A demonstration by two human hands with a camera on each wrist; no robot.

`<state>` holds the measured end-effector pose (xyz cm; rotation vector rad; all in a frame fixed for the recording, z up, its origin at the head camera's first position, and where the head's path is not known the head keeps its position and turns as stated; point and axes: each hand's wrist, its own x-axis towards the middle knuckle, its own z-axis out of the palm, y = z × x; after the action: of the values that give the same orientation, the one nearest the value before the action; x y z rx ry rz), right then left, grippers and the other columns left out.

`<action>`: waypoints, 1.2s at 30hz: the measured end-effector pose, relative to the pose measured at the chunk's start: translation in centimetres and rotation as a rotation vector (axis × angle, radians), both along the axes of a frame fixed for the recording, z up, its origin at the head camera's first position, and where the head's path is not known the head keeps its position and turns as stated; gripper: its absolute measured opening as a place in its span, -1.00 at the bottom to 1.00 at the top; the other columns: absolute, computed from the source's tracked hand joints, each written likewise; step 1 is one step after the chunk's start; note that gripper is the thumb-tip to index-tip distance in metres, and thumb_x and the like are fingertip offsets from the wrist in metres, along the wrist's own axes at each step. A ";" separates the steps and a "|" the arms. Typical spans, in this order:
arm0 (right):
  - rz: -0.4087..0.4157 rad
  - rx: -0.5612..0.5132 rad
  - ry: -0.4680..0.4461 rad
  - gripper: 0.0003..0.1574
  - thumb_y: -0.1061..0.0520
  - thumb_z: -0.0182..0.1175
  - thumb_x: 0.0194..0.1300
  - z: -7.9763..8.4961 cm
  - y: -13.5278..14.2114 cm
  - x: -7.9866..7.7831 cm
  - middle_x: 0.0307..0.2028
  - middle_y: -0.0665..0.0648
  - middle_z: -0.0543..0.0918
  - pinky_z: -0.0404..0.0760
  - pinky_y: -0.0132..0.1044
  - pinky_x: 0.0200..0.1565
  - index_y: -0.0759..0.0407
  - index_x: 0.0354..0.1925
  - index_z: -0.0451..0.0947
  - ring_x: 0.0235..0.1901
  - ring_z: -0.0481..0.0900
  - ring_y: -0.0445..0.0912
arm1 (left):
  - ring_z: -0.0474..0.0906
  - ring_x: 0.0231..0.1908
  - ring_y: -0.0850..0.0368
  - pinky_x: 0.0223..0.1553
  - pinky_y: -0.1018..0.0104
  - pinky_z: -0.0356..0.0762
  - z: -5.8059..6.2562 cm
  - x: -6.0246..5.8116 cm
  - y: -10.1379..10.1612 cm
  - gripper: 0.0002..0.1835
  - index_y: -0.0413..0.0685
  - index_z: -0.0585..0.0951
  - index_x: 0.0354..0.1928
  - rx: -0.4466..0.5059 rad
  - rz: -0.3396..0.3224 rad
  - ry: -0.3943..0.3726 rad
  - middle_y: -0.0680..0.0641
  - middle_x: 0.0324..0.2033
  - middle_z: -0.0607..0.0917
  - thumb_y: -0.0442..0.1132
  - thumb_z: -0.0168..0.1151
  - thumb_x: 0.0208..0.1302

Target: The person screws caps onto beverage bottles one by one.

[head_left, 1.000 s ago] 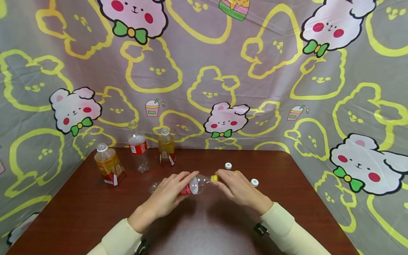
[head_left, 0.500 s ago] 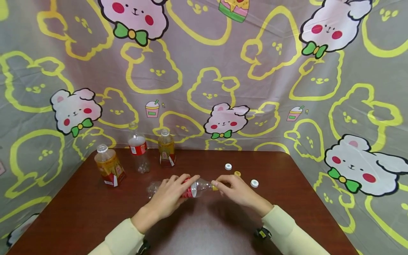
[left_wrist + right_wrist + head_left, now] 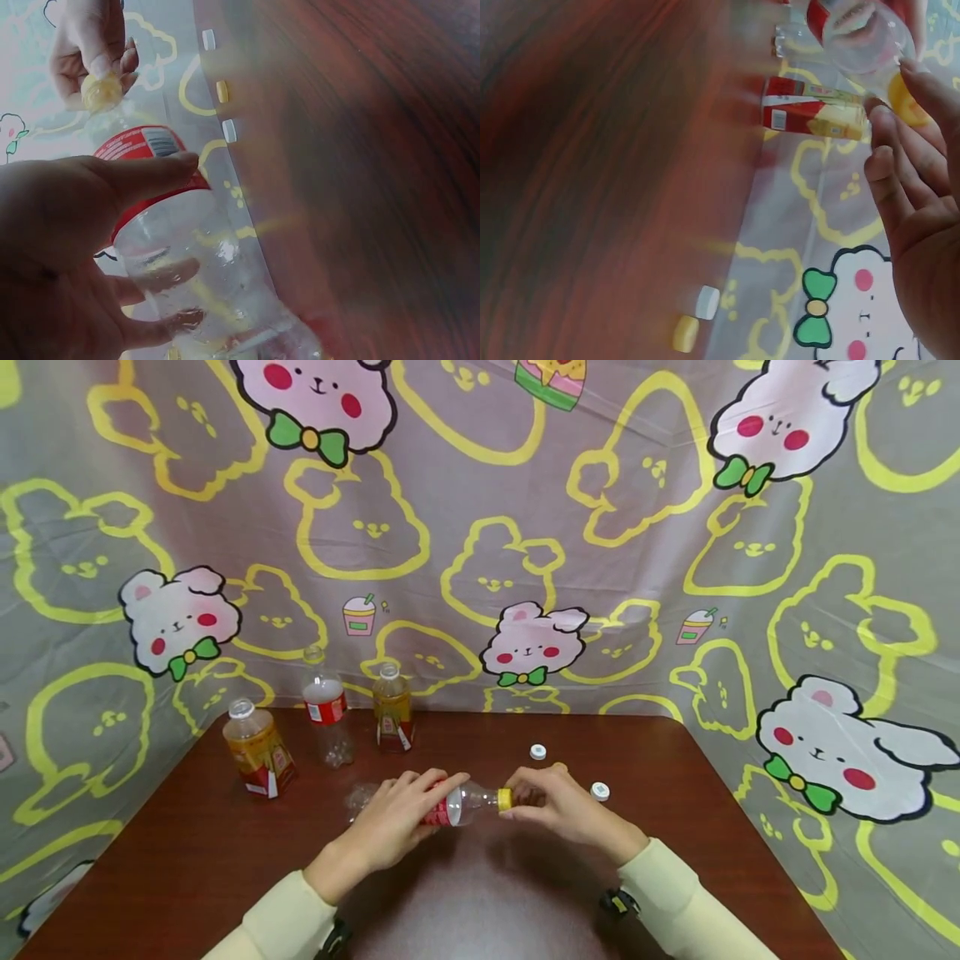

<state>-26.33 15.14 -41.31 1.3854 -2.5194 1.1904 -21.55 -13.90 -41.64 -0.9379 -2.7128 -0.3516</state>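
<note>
A clear plastic bottle (image 3: 474, 803) with a red label lies on its side above the table, its neck pointing right. My left hand (image 3: 393, 820) grips it round the body, the thumb lying across the red label (image 3: 161, 142) in the left wrist view. On the bottle's mouth sits a yellow cap (image 3: 505, 800), which my right hand (image 3: 566, 810) pinches between thumb and fingers. The left wrist view shows the right thumb against that cap (image 3: 102, 91). In the right wrist view the fingers partly hide the cap (image 3: 907, 101).
Two uncapped bottles with orange-yellow labels (image 3: 258, 752) (image 3: 393, 714) and a clear red-labelled bottle (image 3: 325, 708) stand at the back left. Two white caps (image 3: 537, 752) (image 3: 599, 791) and a yellow cap (image 3: 222, 91) lie beyond the right hand. A patterned cloth (image 3: 637, 652) surrounds the table.
My right hand's fingers have shifted around the yellow cap, which shows more fully than half a second ago. The left hand holds the bottle in nearly the same place.
</note>
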 end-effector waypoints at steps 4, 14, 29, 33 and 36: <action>0.056 0.121 0.074 -0.84 0.01 0.34 0.35 0.5 0.0 0.2 -0.38 -0.21 0.62 0.57 -0.42 -0.34 -0.04 -0.17 0.56 -0.40 0.55 -0.35 | 0.51 0.03 -0.08 -0.05 -0.15 0.50 -0.1 0.1 -0.2 -0.07 0.24 0.32 0.48 -0.020 -0.027 -0.025 -0.03 0.21 0.51 -0.20 0.58 0.07; 0.076 0.160 0.060 -0.85 -0.10 0.17 0.47 0.0 -0.2 1.1 -0.48 -0.19 0.51 0.45 -0.43 -0.45 -0.09 -0.15 0.55 -0.49 0.43 -0.32 | 0.53 0.03 -0.07 -0.02 -0.16 0.50 0.1 0.3 -0.2 -0.12 0.29 0.33 0.47 -0.080 -0.039 0.084 -0.03 0.19 0.55 -0.15 0.54 0.12; 0.052 -0.056 -0.333 -0.66 0.04 0.01 0.58 -0.4 -0.4 1.6 -0.68 0.13 0.47 0.40 -0.37 -0.57 0.09 -0.37 0.53 -0.67 0.37 -0.24 | 0.49 0.02 -0.07 0.01 -0.14 0.50 0.0 0.0 0.4 -0.09 0.27 0.35 0.47 -0.049 -0.022 0.218 -0.02 0.17 0.52 -0.17 0.58 0.06; -0.047 -0.034 -0.200 -0.76 -0.07 0.11 0.52 -0.6 -0.4 1.5 -0.61 -0.04 0.53 0.42 -0.38 -0.54 -0.06 -0.31 0.57 -0.61 0.40 -0.25 | 0.50 0.01 -0.07 0.01 -0.16 0.51 -0.1 -0.3 0.2 -0.08 0.27 0.35 0.46 -0.044 -0.019 0.218 -0.02 0.17 0.53 -0.15 0.60 0.04; -0.099 -0.011 -0.062 -0.87 -0.10 0.28 0.39 -0.6 -0.2 1.5 -0.51 -0.16 0.59 0.48 -0.38 -0.50 -0.13 -0.20 0.58 -0.55 0.47 -0.27 | 0.51 0.03 -0.09 0.00 -0.17 0.51 -0.3 -0.4 0.1 -0.07 0.26 0.34 0.47 -0.039 -0.022 0.194 -0.04 0.18 0.53 -0.14 0.59 0.05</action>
<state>-24.86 14.92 -41.93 1.2238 -2.5841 1.2456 -21.92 -13.83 -41.90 -0.9597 -2.5436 -0.2006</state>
